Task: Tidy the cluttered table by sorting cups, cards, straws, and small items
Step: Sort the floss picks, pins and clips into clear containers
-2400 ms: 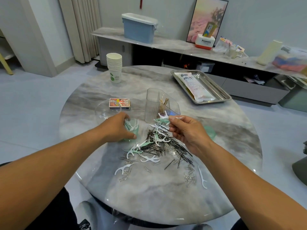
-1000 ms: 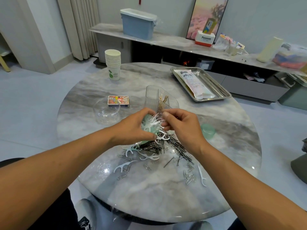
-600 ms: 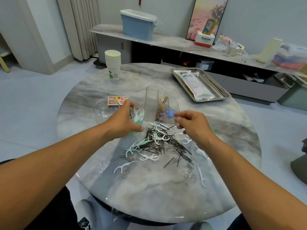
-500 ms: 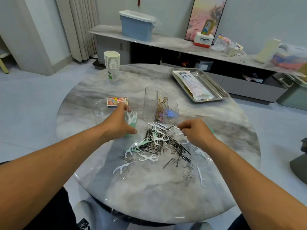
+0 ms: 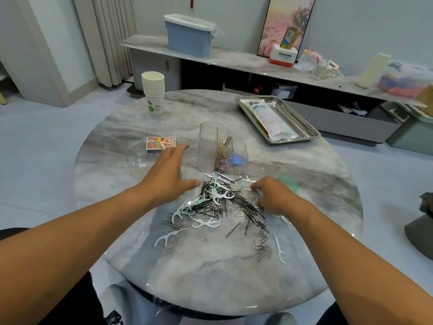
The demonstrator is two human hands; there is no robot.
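Observation:
A pile of black hairpins (image 5: 230,204) mixed with white and green floss picks (image 5: 206,222) lies mid-table, with paper clips (image 5: 263,247) scattered nearer me. My left hand (image 5: 169,175) hovers flat at the pile's left edge, fingers straight and pointing at the card box (image 5: 161,143); it holds nothing I can see. My right hand (image 5: 274,197) is at the pile's right edge, its curled fingertips down on white floss picks there. Just behind the pile stands a clear divided organiser (image 5: 221,148) holding a few pins.
A clear round dish (image 5: 138,158) sits by the card box. A stack of paper cups (image 5: 153,92) stands far left, and a metal tray (image 5: 311,134) with a packet (image 5: 269,118) far right. A green lid (image 5: 288,183) lies behind my right hand. The marble table (image 5: 210,282) is round.
My left hand held a small green cup of floss picks; now it is flat and stretched toward the card box. My right hand has dropped to the pile's right edge.

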